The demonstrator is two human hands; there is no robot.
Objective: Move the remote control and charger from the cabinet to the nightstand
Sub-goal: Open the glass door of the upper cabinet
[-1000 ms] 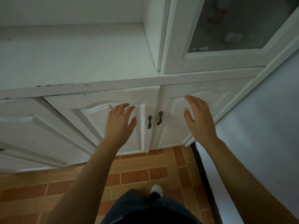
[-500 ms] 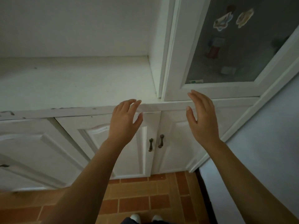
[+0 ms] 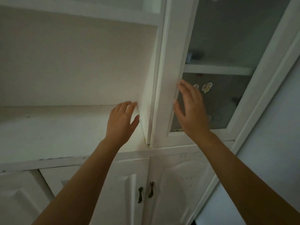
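While the white cabinet [image 3: 103, 65] fills the view, its glass-fronted door [image 3: 215, 82] is seen shut, with dim, unidentifiable shapes on the shelves behind it; neither remote control nor charger can be made out, and no nightstand is in view. Both arms are raised toward the door's left stile, presumably so its edge can be pulled open. The right hand [image 3: 190, 109] is held flat and spread over the frame and glass; the left hand [image 3: 121, 120] is spread, empty, fingertips beside the side panel. Compared with half a second earlier, both hands are raised higher, from the counter edge to the upper door.
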